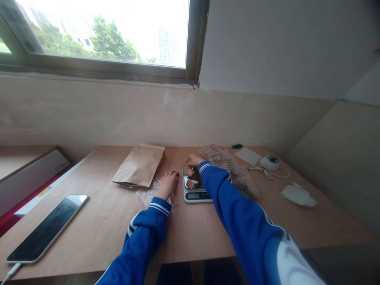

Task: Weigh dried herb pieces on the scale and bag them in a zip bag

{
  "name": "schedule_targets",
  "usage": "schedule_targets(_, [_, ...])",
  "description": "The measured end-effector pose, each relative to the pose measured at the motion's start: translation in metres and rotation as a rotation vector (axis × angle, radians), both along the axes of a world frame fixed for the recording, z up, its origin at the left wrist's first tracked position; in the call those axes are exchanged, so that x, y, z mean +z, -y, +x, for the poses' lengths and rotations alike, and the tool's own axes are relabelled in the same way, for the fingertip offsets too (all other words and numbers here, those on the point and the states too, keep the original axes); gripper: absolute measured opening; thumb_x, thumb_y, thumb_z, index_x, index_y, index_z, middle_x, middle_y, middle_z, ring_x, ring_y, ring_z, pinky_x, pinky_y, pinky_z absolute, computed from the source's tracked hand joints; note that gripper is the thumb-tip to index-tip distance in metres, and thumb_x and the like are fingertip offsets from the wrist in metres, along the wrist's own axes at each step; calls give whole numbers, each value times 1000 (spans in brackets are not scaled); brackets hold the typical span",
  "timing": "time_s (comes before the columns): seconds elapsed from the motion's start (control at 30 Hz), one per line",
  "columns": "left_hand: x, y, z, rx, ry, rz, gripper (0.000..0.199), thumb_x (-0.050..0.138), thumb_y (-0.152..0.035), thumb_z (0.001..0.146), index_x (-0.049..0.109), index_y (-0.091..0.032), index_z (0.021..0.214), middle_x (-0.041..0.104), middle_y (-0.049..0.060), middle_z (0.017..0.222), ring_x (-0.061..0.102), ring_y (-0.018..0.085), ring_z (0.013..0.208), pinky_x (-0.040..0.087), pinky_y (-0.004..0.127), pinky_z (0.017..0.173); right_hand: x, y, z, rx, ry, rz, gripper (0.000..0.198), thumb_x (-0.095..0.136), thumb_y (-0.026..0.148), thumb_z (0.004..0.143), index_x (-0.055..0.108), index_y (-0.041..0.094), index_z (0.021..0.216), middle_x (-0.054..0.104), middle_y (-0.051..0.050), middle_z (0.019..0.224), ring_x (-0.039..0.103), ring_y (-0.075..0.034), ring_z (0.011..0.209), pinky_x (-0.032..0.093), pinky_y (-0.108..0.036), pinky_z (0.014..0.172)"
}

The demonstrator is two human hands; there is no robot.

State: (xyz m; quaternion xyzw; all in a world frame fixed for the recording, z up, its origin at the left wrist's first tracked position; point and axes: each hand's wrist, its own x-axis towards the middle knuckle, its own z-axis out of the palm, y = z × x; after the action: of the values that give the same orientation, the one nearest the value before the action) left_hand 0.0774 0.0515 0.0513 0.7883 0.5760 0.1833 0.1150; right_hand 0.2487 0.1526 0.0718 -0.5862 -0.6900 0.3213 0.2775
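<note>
Resting left hand [168, 185] on plastic [147, 194] at 9 o'clock of scale [191, 200], right hand [194, 159] at 12; can't tell either grip's closure. Pinch dried pieces [190, 184] on scale by edges: probably light, brittle.

Dark-screened phone [49, 228] with cable [13, 270], white dome camera [269, 162], window [113, 39]
</note>
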Motion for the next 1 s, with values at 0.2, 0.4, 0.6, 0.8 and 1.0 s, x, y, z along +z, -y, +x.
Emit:
schedule_targets(0.2, [-18,-8,1,-19,82,58,18,47,-18,86,62,-16,95,60,11,99,56,21,95,43,33,84,13,5,29,63,-85,49,11,66,9,70,67,13,80,70,-4,77,62,-12,72,48,-22,69])
schedule_targets(0.4, [-34,-21,0,-11,72,116,19,46,-18,86,61,-12,96,57,13,99,55,22,95,44,37,88,8,74,68,-49,-412,294,19,66,29,75,66,15,88,70,-7,86,64,-17,80,52,-32,78])
schedule_targets(0.6, [-32,-22,-5,12,131,102,14,49,-23,86,60,-14,85,59,10,91,56,21,91,45,35,86,-22,137,78,-102,-318,422,17,65,35,77,65,19,83,63,-5,90,62,-17,82,52,-32,78])
schedule_targets(0.8, [0,-13,17,-4,488,216,20,54,-34,86,60,-16,90,62,7,91,60,16,82,49,30,77,-34,143,72,-79,-182,530,14,63,34,80,62,20,79,58,-3,87,59,-18,85,50,-33,80])
schedule_targets(1.0, [9,-6,31,-269,455,103,15,58,-28,83,63,-19,95,66,5,96,61,17,89,49,31,82,-38,171,89,-253,-129,676,20,49,33,90,63,20,87,62,-6,88,59,-19,88,48,-35,81])
